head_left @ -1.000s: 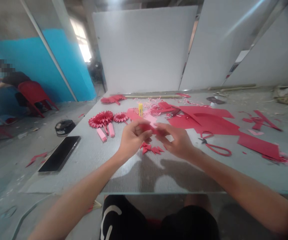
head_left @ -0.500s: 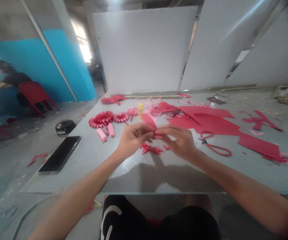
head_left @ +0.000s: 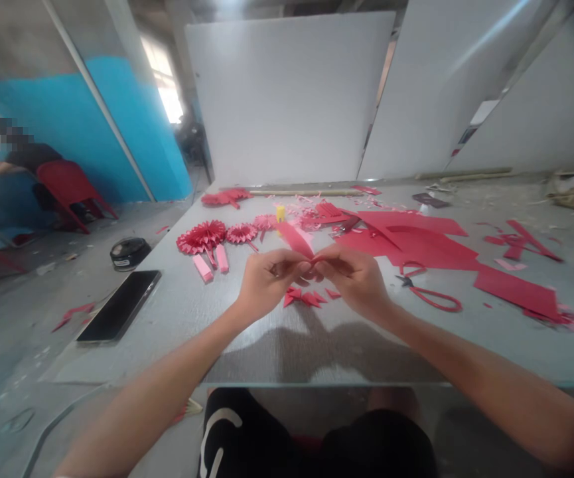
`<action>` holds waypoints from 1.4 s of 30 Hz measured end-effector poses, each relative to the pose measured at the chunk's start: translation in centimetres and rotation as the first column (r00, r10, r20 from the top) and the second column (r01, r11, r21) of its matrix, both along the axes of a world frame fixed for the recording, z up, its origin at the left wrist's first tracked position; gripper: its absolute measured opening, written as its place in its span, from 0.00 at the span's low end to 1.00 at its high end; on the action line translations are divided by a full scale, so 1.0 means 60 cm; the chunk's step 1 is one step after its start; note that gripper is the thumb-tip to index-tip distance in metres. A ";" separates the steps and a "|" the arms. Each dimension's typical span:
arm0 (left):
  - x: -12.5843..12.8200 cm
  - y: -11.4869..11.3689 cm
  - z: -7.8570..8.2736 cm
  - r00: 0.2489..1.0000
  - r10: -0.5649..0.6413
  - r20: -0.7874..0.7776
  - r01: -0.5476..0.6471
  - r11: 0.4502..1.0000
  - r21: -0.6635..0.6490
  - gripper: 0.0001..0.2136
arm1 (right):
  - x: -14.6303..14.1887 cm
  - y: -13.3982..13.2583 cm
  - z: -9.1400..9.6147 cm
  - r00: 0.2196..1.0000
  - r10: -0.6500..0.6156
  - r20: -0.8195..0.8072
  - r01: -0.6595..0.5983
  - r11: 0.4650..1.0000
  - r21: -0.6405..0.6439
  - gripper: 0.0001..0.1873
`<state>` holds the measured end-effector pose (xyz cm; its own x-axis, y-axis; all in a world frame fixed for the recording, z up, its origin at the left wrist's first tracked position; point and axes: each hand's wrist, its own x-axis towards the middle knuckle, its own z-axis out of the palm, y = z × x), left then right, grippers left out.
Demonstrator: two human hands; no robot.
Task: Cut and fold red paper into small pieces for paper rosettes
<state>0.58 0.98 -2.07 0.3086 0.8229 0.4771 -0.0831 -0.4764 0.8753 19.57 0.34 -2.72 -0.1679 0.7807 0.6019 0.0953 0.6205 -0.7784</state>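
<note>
Left hand [head_left: 269, 285], right hand [head_left: 351, 282] raised over table [head_left: 177, 332], angled inward, meeting; my fingers [head_left: 302, 267] clenched, pinching red paper strip [head_left: 296, 240] from both sides.

Paper rosettes [head_left: 201, 238] left on table [head_left: 177, 332], scissors [head_left: 430, 299] right, smartphone [head_left: 118, 306] near left edge, glue stick [head_left: 280, 214] behind, seemingly.

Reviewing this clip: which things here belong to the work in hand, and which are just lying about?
Part of the work: left hand, right hand, red paper strip, paper rosettes, paper triangles, glue stick, scissors.

Lying about: phone, black tub.
</note>
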 end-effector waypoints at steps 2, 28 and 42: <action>0.003 -0.001 -0.001 1.000 -0.022 0.022 0.022 1.000 -0.007 0.12 | 0.000 0.000 0.000 1.000 0.003 -0.012 -0.003 1.000 -0.022 0.10; 0.004 -0.012 0.013 0.946 0.302 -0.118 -0.211 0.851 0.481 0.05 | 0.013 -0.002 0.006 0.978 -0.185 0.096 0.119 0.873 0.473 0.05; 0.002 -0.021 0.020 0.943 0.319 -0.088 -0.237 0.836 0.495 0.07 | 0.021 -0.008 0.000 0.967 -0.234 0.098 0.165 0.874 0.457 0.07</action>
<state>0.72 -0.28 -0.89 0.2071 0.5737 0.7925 0.2373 -0.8153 0.5282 20.83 -0.16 -2.72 -0.1491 0.4652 0.8725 0.3447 0.8515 -0.3951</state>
